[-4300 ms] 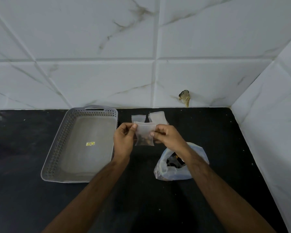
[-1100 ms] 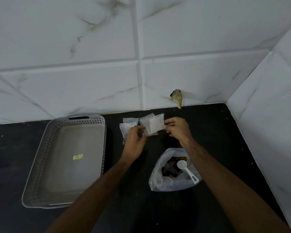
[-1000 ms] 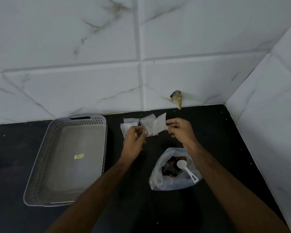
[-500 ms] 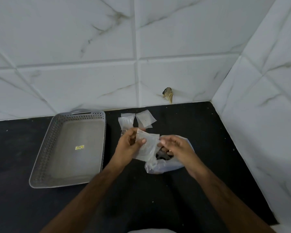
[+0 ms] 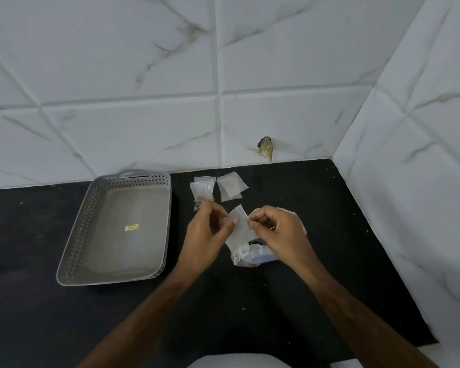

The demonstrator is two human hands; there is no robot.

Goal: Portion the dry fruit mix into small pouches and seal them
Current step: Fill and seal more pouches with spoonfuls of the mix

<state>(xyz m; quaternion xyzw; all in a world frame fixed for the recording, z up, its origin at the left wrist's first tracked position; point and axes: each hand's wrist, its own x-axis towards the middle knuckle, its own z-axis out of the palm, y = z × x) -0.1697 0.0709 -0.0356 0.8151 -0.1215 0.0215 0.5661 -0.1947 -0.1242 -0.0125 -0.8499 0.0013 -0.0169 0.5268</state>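
A small clear pouch hangs between both hands above the black counter, with nothing visible inside it. My left hand pinches its left top edge and my right hand pinches its right top edge. Below and behind my right hand lies the clear bag of dry fruit mix, mostly hidden. A filled pouch lies at the back of the counter, partly behind my left fingers. A small stack of flat pouches lies next to it on the right.
A grey perforated tray with a yellow sticker sits on the left of the black counter. White marble-look tiled walls close the back and right side. A brownish mark sits on the back wall.
A filled pouch was laid down at the back. Both hands took a flat pouch from the stack and brought it toward me over the dry fruit bag, now pinching its top edges.
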